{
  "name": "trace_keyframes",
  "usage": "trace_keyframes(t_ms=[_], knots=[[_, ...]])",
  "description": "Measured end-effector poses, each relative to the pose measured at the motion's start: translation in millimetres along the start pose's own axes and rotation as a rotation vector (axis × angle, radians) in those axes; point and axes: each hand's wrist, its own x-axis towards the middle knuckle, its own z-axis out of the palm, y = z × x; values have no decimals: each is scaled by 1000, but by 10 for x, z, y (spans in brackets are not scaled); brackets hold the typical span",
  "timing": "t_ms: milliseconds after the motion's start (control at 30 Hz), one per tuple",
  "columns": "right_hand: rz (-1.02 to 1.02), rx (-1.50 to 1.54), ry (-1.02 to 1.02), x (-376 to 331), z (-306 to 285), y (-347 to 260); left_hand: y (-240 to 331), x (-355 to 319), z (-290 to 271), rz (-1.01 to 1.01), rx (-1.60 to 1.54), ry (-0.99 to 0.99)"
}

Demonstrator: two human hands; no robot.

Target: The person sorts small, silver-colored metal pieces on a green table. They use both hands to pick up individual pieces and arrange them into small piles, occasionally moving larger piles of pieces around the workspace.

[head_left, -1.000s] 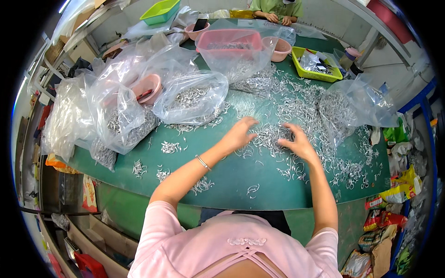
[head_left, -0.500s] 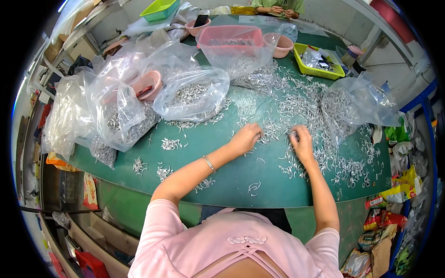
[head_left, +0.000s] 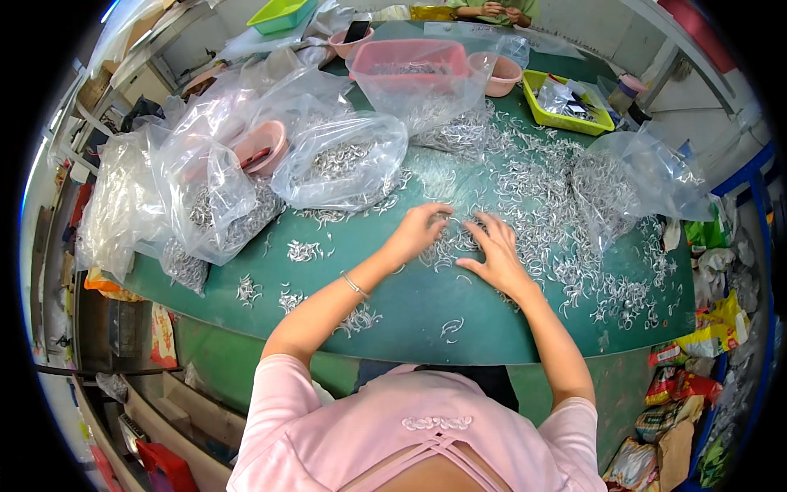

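Note:
Small curved silver metal pieces (head_left: 449, 244) lie scattered over the green table (head_left: 410, 320), with a cluster between my two hands. My left hand (head_left: 418, 232), with a bracelet on its wrist, is at the left side of this cluster, fingers bent and apart from the thumb. On the right side, my right hand (head_left: 498, 259) is spread low over the pieces, fingers and thumb apart. Neither hand visibly holds a piece; the fingertips are slightly blurred. Small separate piles of the pieces (head_left: 305, 251) lie left of my left forearm.
Clear plastic bags of pieces (head_left: 340, 164) crowd the left and back; another bag (head_left: 607, 197) lies at the right. Beyond are a pink basin (head_left: 410, 56), a pink bowl (head_left: 496, 75) and a yellow-green tray (head_left: 570, 123). A person's hands (head_left: 504, 11) show across the table.
My right hand has moved left and opened from a closed grip, nearing the left hand. My left hand has shifted slightly left and up, its fingers parting.

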Motion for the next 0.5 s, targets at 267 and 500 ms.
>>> trace_keyframes(t_ms=[267, 500], knots=[[-63, -173, 114, -220, -62, 479, -30, -378, 116, 289, 715, 121], [67, -303, 314, -388, -263, 725, -239, -327, 286, 390, 517, 18]])
